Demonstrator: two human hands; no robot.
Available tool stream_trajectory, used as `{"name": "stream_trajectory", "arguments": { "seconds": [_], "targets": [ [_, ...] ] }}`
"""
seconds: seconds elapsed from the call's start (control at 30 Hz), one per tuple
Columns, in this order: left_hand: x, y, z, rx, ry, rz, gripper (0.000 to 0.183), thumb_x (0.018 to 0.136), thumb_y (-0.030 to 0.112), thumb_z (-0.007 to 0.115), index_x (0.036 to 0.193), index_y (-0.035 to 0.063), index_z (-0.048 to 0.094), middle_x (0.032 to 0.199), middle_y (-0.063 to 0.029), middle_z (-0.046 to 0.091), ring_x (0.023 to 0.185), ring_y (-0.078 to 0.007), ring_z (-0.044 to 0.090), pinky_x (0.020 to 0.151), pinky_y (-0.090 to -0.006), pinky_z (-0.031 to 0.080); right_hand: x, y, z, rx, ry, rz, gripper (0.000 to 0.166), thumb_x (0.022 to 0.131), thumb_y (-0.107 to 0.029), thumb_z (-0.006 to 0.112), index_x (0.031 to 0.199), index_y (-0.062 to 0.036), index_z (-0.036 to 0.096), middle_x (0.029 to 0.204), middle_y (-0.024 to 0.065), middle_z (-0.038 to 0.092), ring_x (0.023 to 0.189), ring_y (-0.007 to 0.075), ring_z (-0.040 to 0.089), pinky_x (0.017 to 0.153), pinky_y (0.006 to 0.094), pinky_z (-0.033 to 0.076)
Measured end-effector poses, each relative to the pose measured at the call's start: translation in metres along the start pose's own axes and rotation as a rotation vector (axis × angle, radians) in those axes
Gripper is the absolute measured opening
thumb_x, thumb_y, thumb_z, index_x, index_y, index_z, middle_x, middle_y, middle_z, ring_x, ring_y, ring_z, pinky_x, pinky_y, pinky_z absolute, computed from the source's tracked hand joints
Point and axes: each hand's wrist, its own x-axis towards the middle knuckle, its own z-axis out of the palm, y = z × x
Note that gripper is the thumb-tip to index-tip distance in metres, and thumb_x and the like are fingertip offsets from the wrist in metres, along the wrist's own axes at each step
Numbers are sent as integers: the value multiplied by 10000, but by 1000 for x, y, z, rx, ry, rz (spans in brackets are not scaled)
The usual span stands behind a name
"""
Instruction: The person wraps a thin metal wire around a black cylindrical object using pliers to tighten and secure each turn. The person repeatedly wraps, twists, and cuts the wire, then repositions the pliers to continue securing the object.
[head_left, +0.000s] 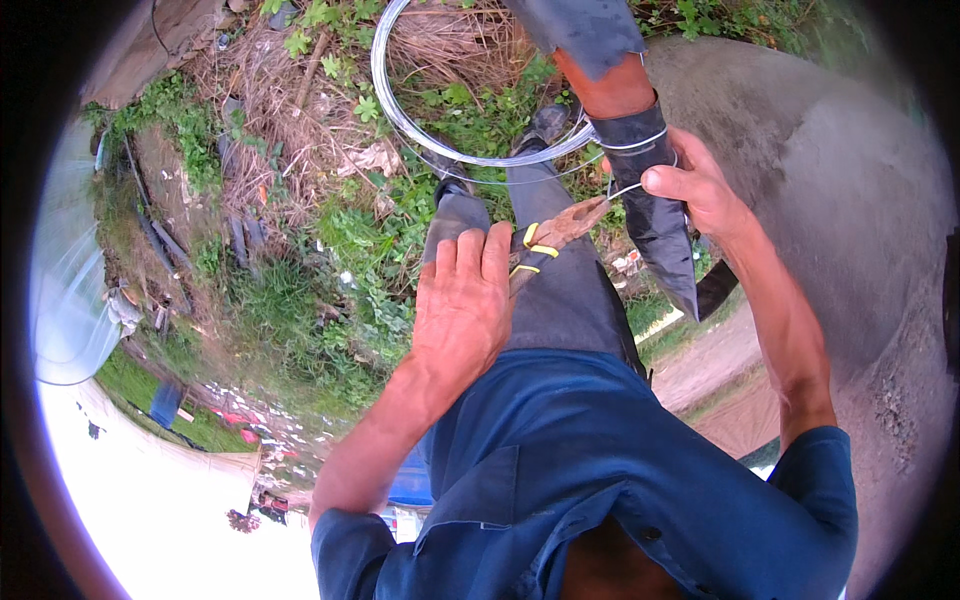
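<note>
A pair of rusty pliers with dark, yellow-striped handles is held in my left hand. The jaws are at a thin metal wire, which loops round a black plastic wrapping on an orange-brown pipe. My right hand is around the wrapped part, its thumb against the wire near the jaws; its other fingers are partly hidden behind the wrapping. A coil of silvery wire lies or hangs beside the pipe, touching it near the wire loop. Grey sheeting covers the pipe higher up.
A large grey, smooth-looking surface curves along the right side. Green weeds and dry stalks cover the ground on the left, with scattered litter. My shoes stand among the plants, below the wire coil. A blue object is farther off.
</note>
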Motion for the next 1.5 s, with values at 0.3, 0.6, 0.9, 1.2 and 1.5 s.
{"name": "stream_trajectory", "arguments": {
  "seconds": [0.3, 0.6, 0.9, 1.2, 1.5],
  "targets": [
    [40, -48, 29, -47, 185, 197, 368, 942, 103, 690, 1301, 92, 612, 969, -136, 616, 880, -359, 667, 788, -488, 547, -5, -3, 6, 46, 8, 34, 730, 843, -385, 838, 1380, 63, 630, 1246, 128, 751, 1105, 194, 722, 1026, 360, 561],
    [95, -81, 34, 26, 185, 360, 426, 849, 68, 739, 1258, 94, 620, 987, -123, 607, 952, -335, 681, 861, -481, 551, -3, -8, 10, 32, 12, 50, 744, 837, -390, 843, 1393, 54, 626, 1238, 128, 753, 1116, 200, 716, 1034, 363, 548],
    [174, -83, 64, -56, 403, 608, 399, 810, 45, 719, 1198, 106, 647, 994, -77, 624, 962, -293, 654, 897, -422, 531, -10, -8, 1, 51, 92, 45, 767, 820, -392, 862, 1392, 52, 609, 1228, 152, 749, 1087, 219, 731, 1004, 371, 572],
    [146, -65, 63, -75, 303, 442, 479, 836, 41, 751, 1299, 74, 632, 1118, -137, 666, 1031, -368, 655, 913, -510, 512, -5, -12, -19, -28, 76, 18, 716, 829, -343, 845, 1375, 55, 608, 1202, 138, 745, 1063, 214, 732, 991, 378, 579],
    [62, -56, 14, -486, -409, 10, 448, 1013, 244, 706, 1414, 51, 649, 1044, -209, 738, 965, -429, 681, 872, -514, 538, 4, -4, -20, -10, 30, 11, 683, 813, -344, 851, 1333, 41, 634, 1174, 119, 745, 1039, 196, 722, 963, 360, 571]
  ]
}}
